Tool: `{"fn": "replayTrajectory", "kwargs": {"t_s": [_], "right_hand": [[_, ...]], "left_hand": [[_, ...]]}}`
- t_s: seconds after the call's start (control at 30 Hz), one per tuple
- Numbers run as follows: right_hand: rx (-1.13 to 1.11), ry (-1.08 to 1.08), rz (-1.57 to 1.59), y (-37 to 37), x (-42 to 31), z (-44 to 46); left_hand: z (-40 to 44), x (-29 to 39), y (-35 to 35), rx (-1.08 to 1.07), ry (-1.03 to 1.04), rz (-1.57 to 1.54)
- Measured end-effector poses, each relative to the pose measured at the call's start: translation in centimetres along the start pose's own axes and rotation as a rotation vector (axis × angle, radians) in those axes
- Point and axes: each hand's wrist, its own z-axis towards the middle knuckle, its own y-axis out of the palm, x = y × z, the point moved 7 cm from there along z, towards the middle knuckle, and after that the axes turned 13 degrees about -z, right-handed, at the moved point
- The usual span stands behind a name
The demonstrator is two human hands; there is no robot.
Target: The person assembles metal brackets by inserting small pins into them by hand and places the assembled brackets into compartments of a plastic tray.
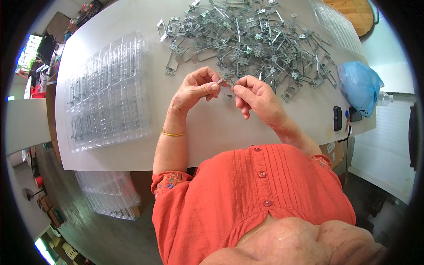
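Note:
Close together over the table, both hands are at the near edge of a large pile of thin metal brackets (265, 42). My left hand (200, 89) is closed, thumb and fingers pinching a small metal piece (219, 81). My right hand (256, 96) is closed too, its thumb and forefinger pinched at the other end of what looks like the same small piece; the fingertips cover most of it. To the left lies a clear plastic tray (108, 95) with rows of slots, several holding metal parts.
A blue plastic bag (360, 86) sits at the right edge, beside a black case (337, 118) and keys. More clear trays (338, 26) lie at the back right. Below the table's left side are stacked clear trays (108, 194). A round wooden stool (353, 15) stands beyond the table.

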Motion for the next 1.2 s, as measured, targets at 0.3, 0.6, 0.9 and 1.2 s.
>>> {"fn": "replayTrajectory", "kwargs": {"t_s": [0.3,0.6,0.9,1.2], "right_hand": [[-0.001,-0.001,0.014,-0.1,0.5,0.3],[0.023,0.016,0.023,0.0,1.2,0.6],[0.173,-0.243,-0.355,-1.8,-1.2,-0.5],[0.212,-0.571,-0.538,-0.7,-2.4,-0.8]], "left_hand": [[0.0,0.1,0.4,-0.012,-0.008,0.021],[-0.1,-0.3,0.7,-0.022,-0.064,0.071],[-0.1,-0.2,0.0,0.042,-0.055,0.045],[-0.2,-0.5,0.6,-0.018,-0.085,0.058]]}}
